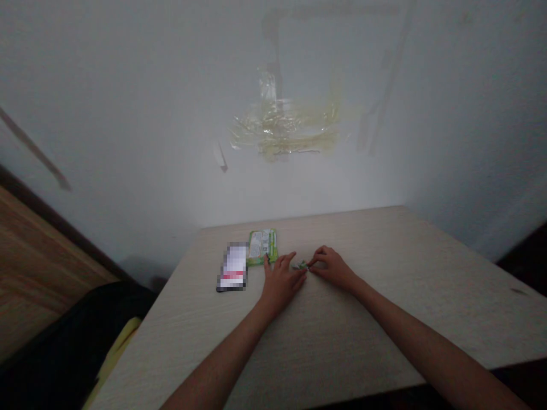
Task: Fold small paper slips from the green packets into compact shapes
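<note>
My left hand (282,280) rests on the table with its fingers spread, the outer one by the lower edge of a green printed packet (262,246). Between my two hands lies a small green-and-white piece (301,265), with my left fingers beside it. What it is cannot be made out. My right hand (332,267) is closed in a pinch at the right end of this piece, where a small dark bit shows at the fingertips. Left of the packet lies a phone (234,267) with a blurred, lit screen.
The pale wooden table (363,341) meets a white wall (171,114) at its back edge. Clear tape (282,125) is stuck on the wall. Dark and yellow cloth (115,341) lies low at the left, near a brown wooden panel (29,256).
</note>
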`<action>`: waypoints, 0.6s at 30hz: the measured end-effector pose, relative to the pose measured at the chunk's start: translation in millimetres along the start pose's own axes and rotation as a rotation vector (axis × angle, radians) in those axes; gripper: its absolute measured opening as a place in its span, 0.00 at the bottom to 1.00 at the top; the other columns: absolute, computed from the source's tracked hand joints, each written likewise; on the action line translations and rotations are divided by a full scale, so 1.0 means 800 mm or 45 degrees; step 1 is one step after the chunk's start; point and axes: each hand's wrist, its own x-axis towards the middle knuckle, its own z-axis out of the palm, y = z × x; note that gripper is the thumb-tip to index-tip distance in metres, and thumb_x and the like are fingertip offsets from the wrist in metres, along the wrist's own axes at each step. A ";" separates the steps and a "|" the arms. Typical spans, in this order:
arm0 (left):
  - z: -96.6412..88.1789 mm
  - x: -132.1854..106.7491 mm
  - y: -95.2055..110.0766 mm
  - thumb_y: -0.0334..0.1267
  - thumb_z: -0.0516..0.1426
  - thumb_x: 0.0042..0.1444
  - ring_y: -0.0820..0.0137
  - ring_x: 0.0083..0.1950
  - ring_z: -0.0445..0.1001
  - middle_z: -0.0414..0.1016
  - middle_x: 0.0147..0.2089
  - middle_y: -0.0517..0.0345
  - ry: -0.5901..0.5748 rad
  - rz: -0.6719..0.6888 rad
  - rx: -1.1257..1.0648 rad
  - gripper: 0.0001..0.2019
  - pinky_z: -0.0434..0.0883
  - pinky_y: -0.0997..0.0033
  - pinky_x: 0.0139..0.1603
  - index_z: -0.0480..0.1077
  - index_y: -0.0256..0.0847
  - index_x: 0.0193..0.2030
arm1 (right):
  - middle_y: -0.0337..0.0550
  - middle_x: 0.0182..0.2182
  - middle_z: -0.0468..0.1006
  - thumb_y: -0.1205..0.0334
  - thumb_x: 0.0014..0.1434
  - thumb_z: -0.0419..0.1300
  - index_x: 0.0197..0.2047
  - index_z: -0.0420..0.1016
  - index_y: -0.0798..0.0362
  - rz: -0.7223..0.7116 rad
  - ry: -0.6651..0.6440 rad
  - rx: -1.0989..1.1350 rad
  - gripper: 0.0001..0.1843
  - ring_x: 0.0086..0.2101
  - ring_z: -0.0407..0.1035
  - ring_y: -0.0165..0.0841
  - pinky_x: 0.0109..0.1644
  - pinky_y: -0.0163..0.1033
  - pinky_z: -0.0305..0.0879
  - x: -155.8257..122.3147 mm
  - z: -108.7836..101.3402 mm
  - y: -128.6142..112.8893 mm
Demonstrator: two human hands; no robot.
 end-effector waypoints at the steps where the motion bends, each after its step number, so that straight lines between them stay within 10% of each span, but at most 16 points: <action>1: 0.000 0.000 0.000 0.47 0.55 0.60 0.55 0.63 0.61 0.62 0.65 0.56 -0.006 0.003 0.006 0.12 0.41 0.26 0.63 0.73 0.62 0.50 | 0.44 0.40 0.71 0.59 0.55 0.65 0.40 0.81 0.45 0.000 -0.005 -0.010 0.08 0.43 0.66 0.36 0.50 0.43 0.62 0.000 0.000 -0.001; 18: -0.002 -0.004 0.000 0.49 0.54 0.60 0.54 0.64 0.59 0.62 0.65 0.59 0.010 -0.087 0.013 0.12 0.41 0.26 0.63 0.73 0.67 0.50 | 0.44 0.41 0.73 0.61 0.55 0.65 0.36 0.81 0.45 -0.094 0.023 -0.046 0.05 0.44 0.67 0.37 0.51 0.45 0.62 -0.004 0.000 0.001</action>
